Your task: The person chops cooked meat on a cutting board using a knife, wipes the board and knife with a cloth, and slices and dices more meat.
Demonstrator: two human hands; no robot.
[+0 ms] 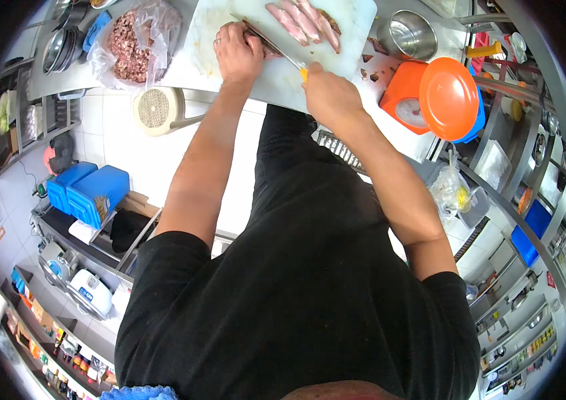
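Clasping a steel knife [283, 51] by its yellow handle [303, 74] in the right hand [333, 100]. Resting the left hand [237, 53] over partly hidden, reddish-brown raw meat [269, 53] on a white rectangular cutting board [276, 83], near slim pale-pink strips [301, 22]; cannot tell whether pinching.

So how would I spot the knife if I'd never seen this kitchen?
Find the white cutting board at the top of the picture, above the black trousers. Over it, the right hand grips the knife, whose long blade slants up past the left hand. Unlike the pink meat strips nearby, it's thin, straight metal, with yellow at the grip.
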